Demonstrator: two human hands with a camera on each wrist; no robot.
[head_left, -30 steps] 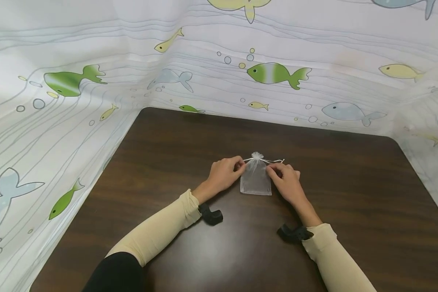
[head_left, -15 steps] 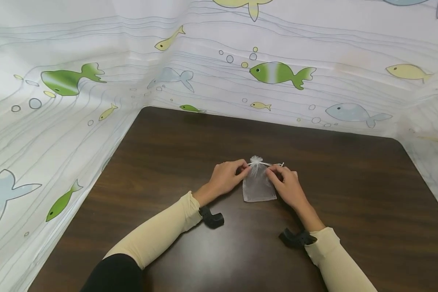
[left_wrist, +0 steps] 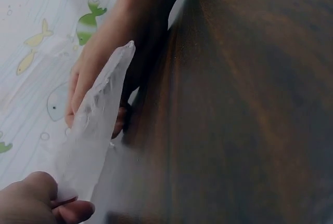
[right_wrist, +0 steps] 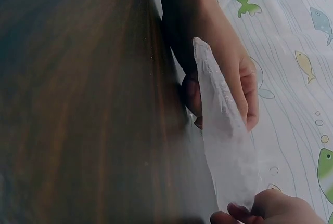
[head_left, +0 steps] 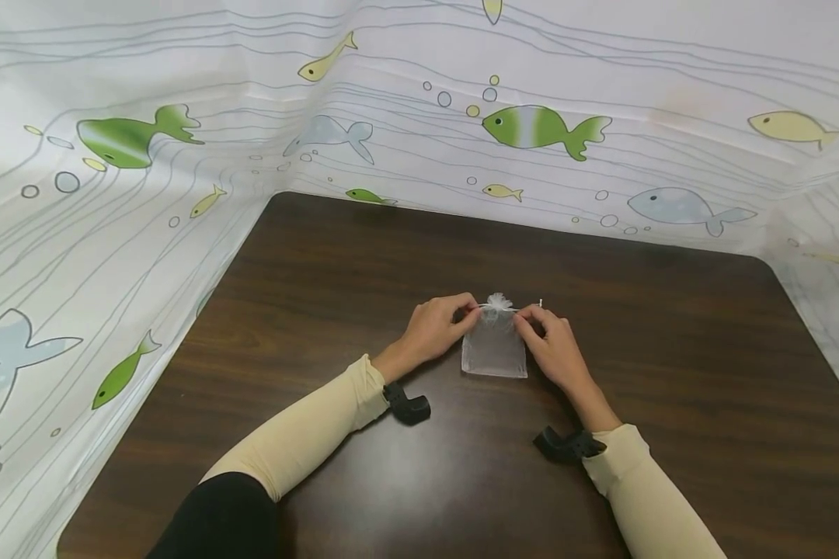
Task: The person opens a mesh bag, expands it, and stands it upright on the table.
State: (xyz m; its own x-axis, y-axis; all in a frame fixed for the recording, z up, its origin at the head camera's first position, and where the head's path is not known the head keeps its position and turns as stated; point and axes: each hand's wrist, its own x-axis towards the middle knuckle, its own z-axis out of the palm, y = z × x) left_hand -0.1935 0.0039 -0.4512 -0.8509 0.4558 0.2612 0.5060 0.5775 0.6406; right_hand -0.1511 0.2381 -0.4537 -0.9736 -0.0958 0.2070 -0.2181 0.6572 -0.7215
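A small sheer white organza drawstring pouch [head_left: 494, 353] is held between the two hands, its mouth gathered into a ruffle above the cord. My left hand [head_left: 439, 326] pinches the white drawstring [head_left: 485, 305] close to the left side of the neck. On the other side, my right hand [head_left: 558, 349] pinches the cord near the neck, and a knotted end sticks up past its fingers. Both wrist views show the pouch [left_wrist: 88, 130] edge-on, with the opposite hand behind it. No contents can be made out through the fabric.
The dark wood-grain table [head_left: 363, 256] spreads around the hands. A white curtain with printed fish [head_left: 545, 128] rises along its back and sides. Black wrist mounts [head_left: 409, 407] sit at both cuffs, over beige sleeves.
Both hands stay at the pouch, with small finger shifts. The right fingers have moved from the pouch's upper side up to the cord. The head view has tilted slightly.
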